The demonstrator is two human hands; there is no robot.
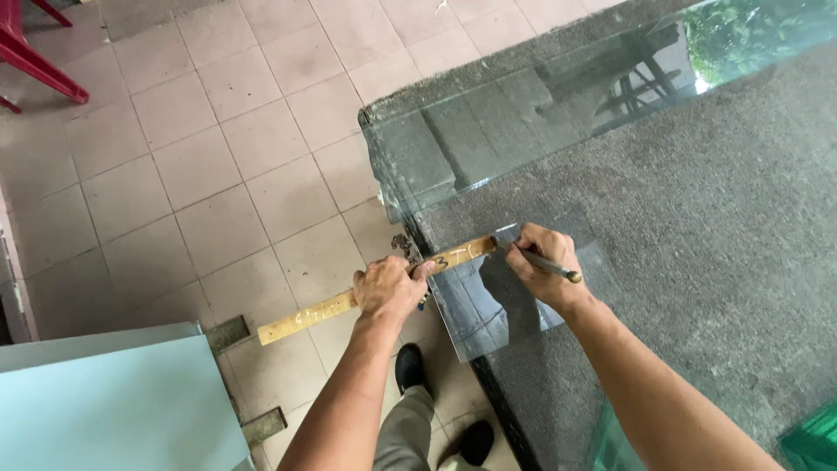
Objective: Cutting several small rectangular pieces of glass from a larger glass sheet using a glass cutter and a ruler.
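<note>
My left hand (388, 286) presses down on a long wooden ruler (305, 316) that lies across the corner of a small glass pane (488, 305). The pane overhangs the edge of a dark carpeted table (697, 244). My right hand (545, 262) grips a slim metal glass cutter (549, 264) with a brass end, its tip against the glass beside the ruler's right end. The ruler's left half sticks out past the table over the floor.
A large glass sheet (540, 113) lies on the table's far part, reflecting a chair and trees. A pale blue-green panel (113, 401) stands at lower left. Red chair legs (35, 61) show at upper left. My dark shoes (410, 366) are on the tiled floor (200, 157).
</note>
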